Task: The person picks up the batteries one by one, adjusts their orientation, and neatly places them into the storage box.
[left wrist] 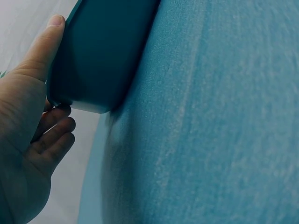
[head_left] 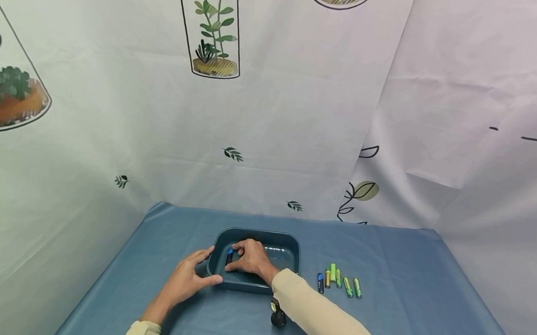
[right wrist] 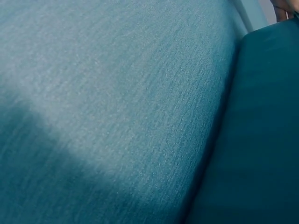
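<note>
While the left hand (head_left: pixel 187 279) is holding the dark teal tray (head_left: pixel 253 287) around its near left corner, thumb on the near side and fingers at the left wall, the right hand (head_left: pixel 253 258) is working inside with a narrow grip, its thumb and fingertips pinching a blue-ended battery (head_left: pixel 229 257). Judging by the pose, the battery is being set in place, so the pinch should be staying on its two ends, leaving it level and not rolling as the fingers are parting. The wider left grip should be steadying the tray lightly, since hard pressure on the rim could be tipping it. Within the right grip, the battery is lying just left of the palm, pointing roughly near to far, its blue end toward the fingertips and its dark end toward the thumb; whether it is touching the tray's floor, I cannot tell. Right of the tray, on the cloth-covered desk (head_left: pixel 404 276), a second dark battery (head_left: pixel 320 283), a gold-coloured battery (head_left: pixel 328 279) and four green batteries (head_left: pixel 357 288) are lying loosely grouped.
</note>
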{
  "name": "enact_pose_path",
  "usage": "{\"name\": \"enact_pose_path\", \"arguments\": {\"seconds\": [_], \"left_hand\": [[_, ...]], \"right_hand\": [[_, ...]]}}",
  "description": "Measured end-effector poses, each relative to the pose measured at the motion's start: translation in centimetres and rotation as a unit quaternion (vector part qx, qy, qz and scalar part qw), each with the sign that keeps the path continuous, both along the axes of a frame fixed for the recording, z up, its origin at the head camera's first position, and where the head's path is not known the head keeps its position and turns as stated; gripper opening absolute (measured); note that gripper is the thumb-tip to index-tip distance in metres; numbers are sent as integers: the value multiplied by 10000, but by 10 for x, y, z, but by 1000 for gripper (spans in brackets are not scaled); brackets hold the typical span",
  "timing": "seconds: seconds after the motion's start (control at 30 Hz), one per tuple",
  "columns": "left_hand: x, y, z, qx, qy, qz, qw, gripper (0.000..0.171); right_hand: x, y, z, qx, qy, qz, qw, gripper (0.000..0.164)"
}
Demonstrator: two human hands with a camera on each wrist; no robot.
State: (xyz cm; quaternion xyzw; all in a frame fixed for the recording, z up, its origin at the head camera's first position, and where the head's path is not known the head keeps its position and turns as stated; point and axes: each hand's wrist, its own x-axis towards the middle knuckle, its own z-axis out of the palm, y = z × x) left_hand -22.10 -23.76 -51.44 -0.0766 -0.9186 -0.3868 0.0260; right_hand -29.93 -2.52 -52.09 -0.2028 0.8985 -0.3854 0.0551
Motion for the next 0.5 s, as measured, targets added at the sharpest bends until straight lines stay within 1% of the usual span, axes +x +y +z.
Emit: {"name": "enact_pose_path", "arguments": {"seconds": [0.5], "left_hand": [[0, 0, 0, -27, -39, 16, 10000, 89]], "right_hand": [[0, 4, 2, -162, -53, 116, 9998, 53]]}}
